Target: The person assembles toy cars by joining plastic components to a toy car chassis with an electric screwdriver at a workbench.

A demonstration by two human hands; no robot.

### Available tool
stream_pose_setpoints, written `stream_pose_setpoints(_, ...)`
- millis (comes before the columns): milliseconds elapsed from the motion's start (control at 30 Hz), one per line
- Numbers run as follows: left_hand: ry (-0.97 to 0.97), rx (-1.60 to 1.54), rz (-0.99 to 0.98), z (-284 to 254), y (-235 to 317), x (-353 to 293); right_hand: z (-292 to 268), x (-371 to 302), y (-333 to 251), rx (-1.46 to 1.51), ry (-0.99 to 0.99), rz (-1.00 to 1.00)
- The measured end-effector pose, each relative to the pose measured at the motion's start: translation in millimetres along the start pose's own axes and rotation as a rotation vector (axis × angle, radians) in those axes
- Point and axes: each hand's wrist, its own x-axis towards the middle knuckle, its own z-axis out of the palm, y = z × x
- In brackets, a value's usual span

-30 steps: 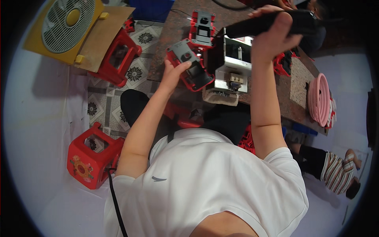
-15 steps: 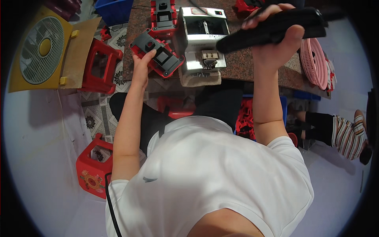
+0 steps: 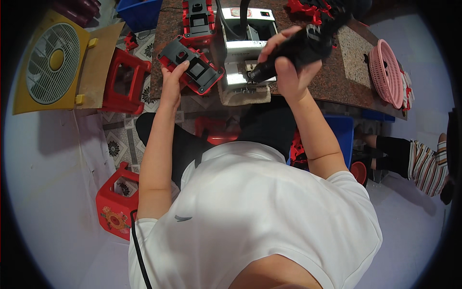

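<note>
My left hand (image 3: 171, 84) grips the near edge of a red-and-black plastic housing (image 3: 208, 77), its thumb on the dark top face. The housing sits tilted at the table's front edge. A second housing (image 3: 198, 28) of the same kind lies just beyond it. My right hand (image 3: 297, 79) is wrapped round a black electric screwdriver (image 3: 301, 48), slanted with its tip down to the left. That tip is at the front block of a silver screw feeder (image 3: 243, 47); whether it touches a screw there cannot be made out.
The speckled stone table (image 3: 353, 94) carries a pink basket (image 3: 385, 72) at its right end and red parts (image 3: 308, 8) at the back. A yellow fan (image 3: 55, 60) and red stools (image 3: 113, 207) stand left. Below is a blue bin (image 3: 342, 137). A person in stripes (image 3: 423, 161) is at right.
My right hand has brought the screwdriver down and left, turning its tip from in front of the feeder to the feeder's front block. The left hand and its housing have hardly moved.
</note>
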Motion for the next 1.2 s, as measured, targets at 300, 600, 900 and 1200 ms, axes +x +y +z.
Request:
stream_pose_setpoints(300, -0.076, -0.042, 0.013, -1.7, 5.5, -0.4, 32.7, 73.1, -20.7, 0.29, 0.216, 0.284)
stream_pose_setpoints(600, 0.056, -0.026, -0.049, 6.7, 11.2, -4.9, 113.1, 120.9, 47.8, 0.213, 0.23, -0.224)
stream_pose_setpoints(900, 0.026, 0.004, -0.002, 3.6, 12.2, -7.2, 134.4, 123.0, 66.2, 0.141, 0.247, -0.112)
stream_pose_setpoints(1200, -0.002, -0.031, -0.003, -2.5, 5.8, -1.1, 137.8, 127.3, 65.9, 0.101, 0.188, -0.101)
